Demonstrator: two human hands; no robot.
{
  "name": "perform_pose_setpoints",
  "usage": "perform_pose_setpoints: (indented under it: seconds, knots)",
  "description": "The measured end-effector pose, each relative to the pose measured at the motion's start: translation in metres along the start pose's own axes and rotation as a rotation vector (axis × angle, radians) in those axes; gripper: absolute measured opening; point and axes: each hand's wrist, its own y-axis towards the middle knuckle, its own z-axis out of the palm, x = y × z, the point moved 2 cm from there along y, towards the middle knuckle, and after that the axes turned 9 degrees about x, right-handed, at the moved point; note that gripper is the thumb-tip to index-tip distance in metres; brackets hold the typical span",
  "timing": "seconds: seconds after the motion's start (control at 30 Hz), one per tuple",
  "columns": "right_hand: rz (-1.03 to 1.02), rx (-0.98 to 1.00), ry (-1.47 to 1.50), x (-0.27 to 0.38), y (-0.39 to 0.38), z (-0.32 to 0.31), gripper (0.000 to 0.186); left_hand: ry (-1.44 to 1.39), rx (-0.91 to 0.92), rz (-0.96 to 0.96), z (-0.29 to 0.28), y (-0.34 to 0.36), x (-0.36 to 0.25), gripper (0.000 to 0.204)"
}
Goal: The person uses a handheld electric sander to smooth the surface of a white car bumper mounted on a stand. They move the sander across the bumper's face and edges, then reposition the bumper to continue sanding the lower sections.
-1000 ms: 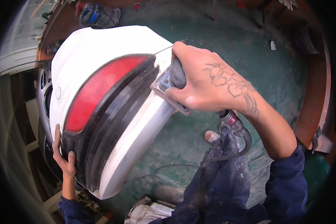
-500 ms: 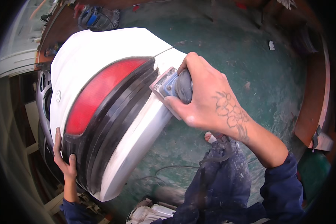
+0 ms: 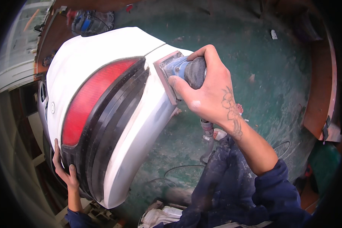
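Note:
My right hand [image 3: 211,91] is closed round the dark rounded grip of a sander [image 3: 174,70] with a blue-grey body and a flat rectangular pad. The pad lies against the white strip of a car body panel [image 3: 97,43], near its upper right end. Set into this panel are a long red lens [image 3: 89,97] and black ribbed trim [image 3: 114,125]. At the panel's lower left end my left hand [image 3: 67,174] rests with fingers stretched and thumb apart, touching the edge beside the black trim. A hose [image 3: 207,131] shows below my right hand.
A thin cable [image 3: 182,167] curls over the green, dusty floor [image 3: 239,38]. Behind the panel stands a machine with a blue part [image 3: 86,24]. A reddish-brown board [image 3: 319,98] borders the right side. Near my legs is a white, crumpled-looking item [image 3: 165,216].
The sander in my right hand has moved up along the white strip and turned, its pad now more upright. The view has shifted slightly; my left hand keeps its place on the panel.

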Motion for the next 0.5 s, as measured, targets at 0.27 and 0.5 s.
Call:
perform_pose_setpoints:
  seconds: [0.27,0.5]
  knots:
    - [-0.062,-0.073,0.064,0.011,-0.022,0.014,0.053,0.010,0.008,0.003,-0.002,0.002,-0.003,0.091]
    - [-0.023,-0.104,0.111,0.012,-0.011,0.014,0.052,0.027,0.017,0.001,-0.003,-0.001,0.003,0.090]
